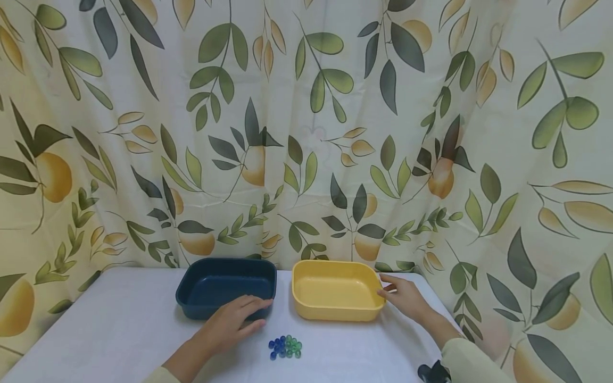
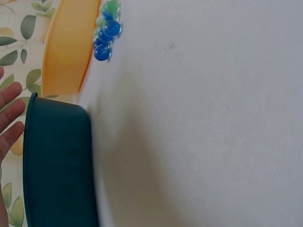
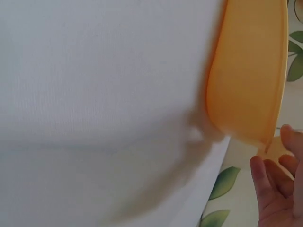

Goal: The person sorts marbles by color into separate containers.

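Note:
A dark blue bin (image 1: 225,266) stands at the left of the table and a yellow bin (image 1: 335,314) to its right. Over the front right part of the blue bin reaches my left hand (image 1: 232,322), its fingers relaxed and spread; in the left wrist view they appear above the rim of the bin (image 2: 59,161). My right hand (image 1: 407,299) is at the right end of the yellow bin, with loosely bent fingertips at its rim (image 3: 279,94); whether they press on it is unclear. Blue and green glass marbles (image 1: 286,347) lie clustered on the cloth in front of the bins.
A white cloth (image 1: 129,314) covers the table. Behind it hangs a curtain (image 1: 306,159) printed with leaves and fruit, reaching down to the back edge. A black object (image 1: 433,372) sits beside the right sleeve at the lower right.

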Motion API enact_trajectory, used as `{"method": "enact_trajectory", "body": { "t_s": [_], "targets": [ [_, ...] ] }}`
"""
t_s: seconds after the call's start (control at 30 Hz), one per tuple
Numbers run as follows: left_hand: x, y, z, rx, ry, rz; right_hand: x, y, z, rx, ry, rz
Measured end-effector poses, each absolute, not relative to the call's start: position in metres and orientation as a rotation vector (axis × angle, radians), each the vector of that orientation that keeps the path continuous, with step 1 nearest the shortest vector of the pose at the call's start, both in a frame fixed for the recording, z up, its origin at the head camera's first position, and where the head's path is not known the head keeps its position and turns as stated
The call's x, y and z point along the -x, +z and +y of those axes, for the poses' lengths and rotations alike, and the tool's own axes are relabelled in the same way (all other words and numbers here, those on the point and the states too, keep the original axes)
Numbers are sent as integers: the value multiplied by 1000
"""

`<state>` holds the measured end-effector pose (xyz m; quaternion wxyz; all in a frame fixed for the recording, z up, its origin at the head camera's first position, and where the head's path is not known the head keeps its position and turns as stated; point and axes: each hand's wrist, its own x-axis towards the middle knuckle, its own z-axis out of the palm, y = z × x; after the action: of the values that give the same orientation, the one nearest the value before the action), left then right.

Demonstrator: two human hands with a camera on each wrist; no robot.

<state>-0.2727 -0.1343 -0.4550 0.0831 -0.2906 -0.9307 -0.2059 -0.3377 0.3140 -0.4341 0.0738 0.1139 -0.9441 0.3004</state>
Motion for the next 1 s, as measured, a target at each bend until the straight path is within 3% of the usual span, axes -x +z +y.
{"method": "enact_trajectory", "body": {
  "t_s": [0.47, 1.0],
  "targets": [
    [270, -463, -133, 867, -589, -2725, 340, -444, 309, 30, 1372, -2791],
    [268, -472, -130, 860, -686, -2763, 339, -445, 310, 165, 1677, -2720]
  ]
}}
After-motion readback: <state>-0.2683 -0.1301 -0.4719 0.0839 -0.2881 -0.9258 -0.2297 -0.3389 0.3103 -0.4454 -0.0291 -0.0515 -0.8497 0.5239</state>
